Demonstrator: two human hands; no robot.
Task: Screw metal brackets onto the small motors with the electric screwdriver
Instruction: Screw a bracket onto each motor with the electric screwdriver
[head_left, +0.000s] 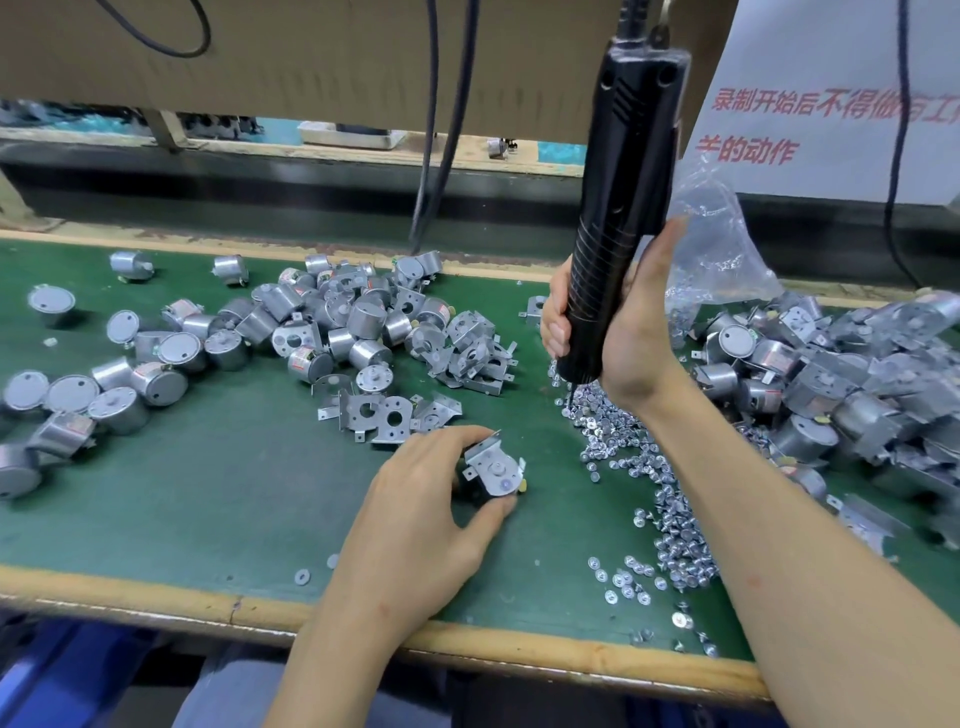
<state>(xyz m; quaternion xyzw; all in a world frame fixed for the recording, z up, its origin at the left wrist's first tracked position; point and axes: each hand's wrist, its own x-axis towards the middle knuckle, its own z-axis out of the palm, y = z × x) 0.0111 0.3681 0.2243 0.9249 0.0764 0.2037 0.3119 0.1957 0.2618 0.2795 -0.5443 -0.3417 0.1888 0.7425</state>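
left hand (415, 514) gripping bracketed motor (493, 475), right hand (636, 332) clutching black screwdriver (628, 156) over screws (649, 467), sign (831, 166) reading "录制开始后不得做"

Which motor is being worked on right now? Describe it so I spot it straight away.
On the green mat, look near the front edge, between the loose motor pile on the left and the spilled screws on the right. There the left hand grips one motor with a bracket laid on top. It is the only motor in a hand.

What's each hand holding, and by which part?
Left hand grips the bracketed motor by its sides, on the mat. Right hand grips the electric screwdriver around its lower barrel.
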